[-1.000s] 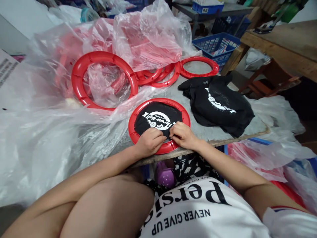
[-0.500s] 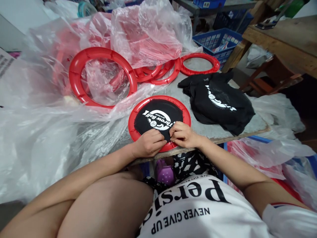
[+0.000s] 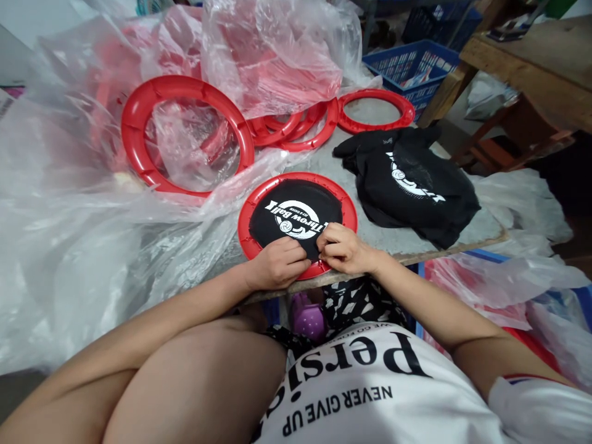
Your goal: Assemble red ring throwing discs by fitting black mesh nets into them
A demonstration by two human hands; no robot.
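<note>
A red plastic ring point(image 3: 250, 206) lies flat at the table's near edge. Across its opening is a black mesh fabric disc point(image 3: 317, 196) with a white "Throw Ball" print. My left hand point(image 3: 279, 263), fingers curled, pinches the fabric's near edge beside the rim. Close by on the right, my right hand point(image 3: 343, 248) also pinches that edge, its knuckles over part of the print. The fingertips of both hands are partly hidden. Right of the ring lies a heap of black printed fabric point(image 3: 416, 185), which neither hand touches.
Loose red rings point(image 3: 185, 83) rest among clear plastic bags point(image 3: 282, 49) at the back and left. One more red ring point(image 3: 409, 114) lies near a blue basket point(image 3: 416, 61). A plastic-lined blue crate point(image 3: 490, 254) stands below the table's right edge.
The view has shifted slightly, so the background sits a little higher. Both hands stay at the near edge of the ring with almost the same grip.
</note>
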